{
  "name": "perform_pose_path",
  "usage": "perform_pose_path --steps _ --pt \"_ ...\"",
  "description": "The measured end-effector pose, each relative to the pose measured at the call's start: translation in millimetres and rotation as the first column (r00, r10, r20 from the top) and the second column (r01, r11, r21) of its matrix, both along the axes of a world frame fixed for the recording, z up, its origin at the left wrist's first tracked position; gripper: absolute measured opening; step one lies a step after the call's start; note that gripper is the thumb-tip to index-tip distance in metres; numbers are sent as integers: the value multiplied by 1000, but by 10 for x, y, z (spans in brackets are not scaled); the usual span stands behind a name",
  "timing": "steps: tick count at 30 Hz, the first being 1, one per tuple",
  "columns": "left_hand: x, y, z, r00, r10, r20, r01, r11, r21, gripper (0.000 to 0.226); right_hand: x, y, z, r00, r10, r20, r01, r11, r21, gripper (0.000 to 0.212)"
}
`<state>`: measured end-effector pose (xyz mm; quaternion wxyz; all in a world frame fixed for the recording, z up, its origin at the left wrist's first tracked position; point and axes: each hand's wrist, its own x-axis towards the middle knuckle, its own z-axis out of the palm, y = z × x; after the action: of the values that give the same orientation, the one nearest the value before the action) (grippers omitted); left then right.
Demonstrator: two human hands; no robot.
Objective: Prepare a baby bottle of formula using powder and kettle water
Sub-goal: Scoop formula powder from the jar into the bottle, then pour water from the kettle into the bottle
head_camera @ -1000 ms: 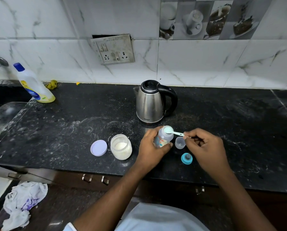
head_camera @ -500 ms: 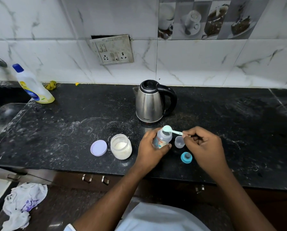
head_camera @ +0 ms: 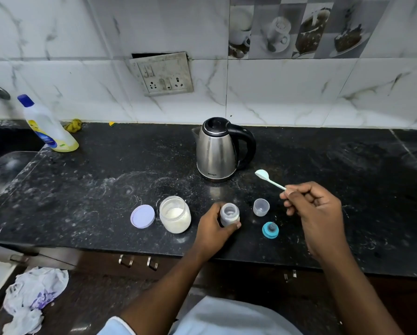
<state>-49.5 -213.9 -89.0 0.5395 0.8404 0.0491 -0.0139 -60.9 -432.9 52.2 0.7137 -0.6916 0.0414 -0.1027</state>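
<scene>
My left hand [head_camera: 214, 228] grips the open bottle [head_camera: 229, 215], upright on the surface [head_camera: 105, 189], right of the powder jar [head_camera: 174, 215]. My right hand [head_camera: 316, 213] pinches the spoon [head_camera: 268, 178] by its handle, bowl near the kettle [head_camera: 217, 151].

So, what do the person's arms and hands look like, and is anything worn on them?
Both forearms are bare. The left hand and the right hand have no gloves, and no ring, watch or bracelet shows. At the bottom edge, a pale blue sleeve with a lighter hem begins high on the left arm. A garment of the same pale blue covers the body.
</scene>
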Motion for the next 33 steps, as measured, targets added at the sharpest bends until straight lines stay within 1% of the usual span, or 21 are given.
perform_pose_path --steps 2,5,8,10,11,14,15,16,17,19,21,23,26,28,29,30,31,32,33 --pt "-8 5 -101 999 -15 -38 17 998 56 47 -11 -26 -46 1000 4 -23 -5 1000 -13 14" --pt "23 1 -146 998 -14 -61 19 996 84 46 -25 -41 -118 998 20 -58 -22 999 -36 13" --pt "63 0 -149 998 -6 -64 11 997 79 47 -7 -36 -197 996 34 -89 -40 997 -69 14" --pt "63 -3 -136 998 -15 -62 20 998 66 53 22 -1 -232 994 52 -101 -60 995 -78 13" --pt "59 -4 -136 998 -20 -61 23 998 57 61 38 35 -247 991 70 -110 -79 993 -87 13" --pt "39 9 -67 999 1 -41 -1 1000 13 104 103 206 -267 982 140 -127 -155 981 -117 12" --pt "29 30 -50 999 20 -30 -20 1000 -1 113 136 282 -272 980 160 -121 -177 974 -140 12" --pt "1 56 -2 999 38 -19 -39 999 -19 114 177 371 -281 978 177 -109 -194 965 -179 12" --pt "-40 99 39 998 55 -8 -55 998 -32 109 229 468 -293 977 188 -97 -205 952 -226 12" --pt "-149 184 124 997 77 9 -76 996 -46 94 351 685 -322 975 209 -81 -224 919 -324 11" --pt "-280 279 142 994 105 14 -104 993 -59 88 473 944 -346 962 264 -65 -266 859 -437 9" --pt "-397 346 98 991 130 5 -129 987 -96 86 584 1207 -366 940 332 -84 -322 776 -543 8" --pt "-527 413 65 985 168 -31 -170 977 -125 92 725 1571 -429 868 464 -177 -454 598 -661 12" --pt "-578 414 63 985 169 -45 -173 980 -102 85 785 1736 -471 808 541 -235 -518 461 -720 17" --pt "-589 411 66 985 169 -43 -172 981 -94 84 808 1788 -482 785 568 -248 -529 406 -745 23" --pt "-590 409 60 985 168 -35 -171 980 -101 85 844 1810 -482 775 583 -243 -527 384 -758 29" --pt "-586 404 54 986 162 -31 -164 981 -104 89 895 1802 -441 785 583 -207 -504 409 -761 31" --pt "-572 401 54 987 156 -29 -159 983 -97 93 975 1763 -389 808 570 -149 -471 473 -745 29" --pt "-560 395 56 989 144 -30 -147 986 -83 97 1077 1701 -343 844 530 -79 -417 558 -718 28"
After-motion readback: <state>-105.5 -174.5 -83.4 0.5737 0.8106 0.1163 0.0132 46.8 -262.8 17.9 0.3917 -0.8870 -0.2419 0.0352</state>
